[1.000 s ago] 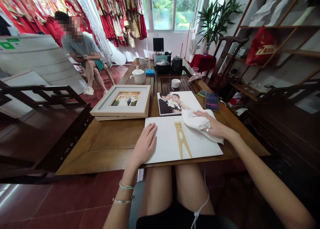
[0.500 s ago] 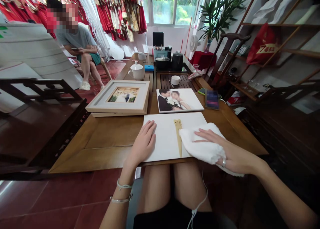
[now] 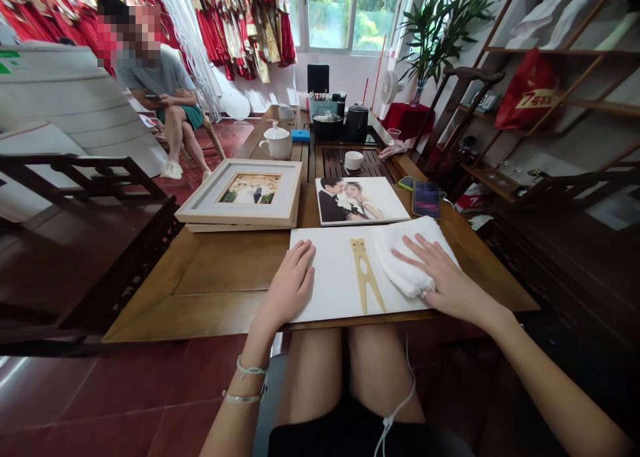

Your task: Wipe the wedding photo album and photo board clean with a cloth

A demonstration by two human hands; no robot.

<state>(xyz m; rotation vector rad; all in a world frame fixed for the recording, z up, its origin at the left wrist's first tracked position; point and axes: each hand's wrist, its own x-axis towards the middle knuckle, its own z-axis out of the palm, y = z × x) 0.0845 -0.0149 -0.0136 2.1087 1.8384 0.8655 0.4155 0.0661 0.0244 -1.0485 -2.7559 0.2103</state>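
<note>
A white board [image 3: 335,277] lies flat at the near edge of the wooden table [image 3: 220,284]. A tan wooden stand piece [image 3: 366,276] is fixed on its face. My left hand [image 3: 290,285] rests flat on the board's left edge, fingers stretched out. My right hand [image 3: 440,280] presses flat on a folded white cloth [image 3: 405,257] over the board's right part. Just behind the board lies a wedding photo print [image 3: 357,200].
A framed photo [image 3: 245,194] sits on the table's left. A phone [image 3: 425,198] lies to the right of the print. Behind stand a tea tray [image 3: 350,167], cup, white teapot [image 3: 277,142] and kettles. A person sits at far left. Dark chairs flank the table.
My right hand has slid the cloth from the board's near right corner back up toward the far right. My left hand has stayed in place.
</note>
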